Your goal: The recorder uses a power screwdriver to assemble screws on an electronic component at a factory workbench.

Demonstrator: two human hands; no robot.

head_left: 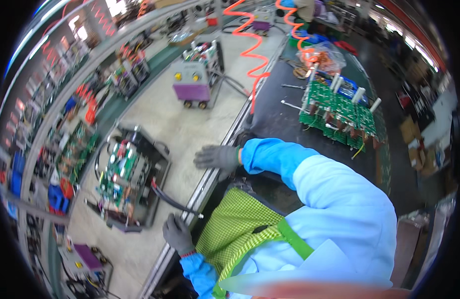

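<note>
My left hand (177, 234), in a grey glove, is at the near edge of the conveyor, just below the end of a black cable (176, 203). Its fingers look loosely spread and hold nothing I can see. The cable comes from a partly assembled electrical unit (125, 174) with green circuit boards and an exposed interior, which sits on a dark base left of both hands. My right hand (217, 157), also gloved in grey, is stretched out flat over the conveyor's edge, fingers extended and empty. It is apart from the unit.
A second unit with a purple front panel (192, 91) stands farther along the pale conveyor (140, 259); another (88, 256) is at lower left. On the black bench (279, 124) at right lie green circuit boards (334, 109) and wrenches. An orange coiled hose (251, 50) hangs ahead.
</note>
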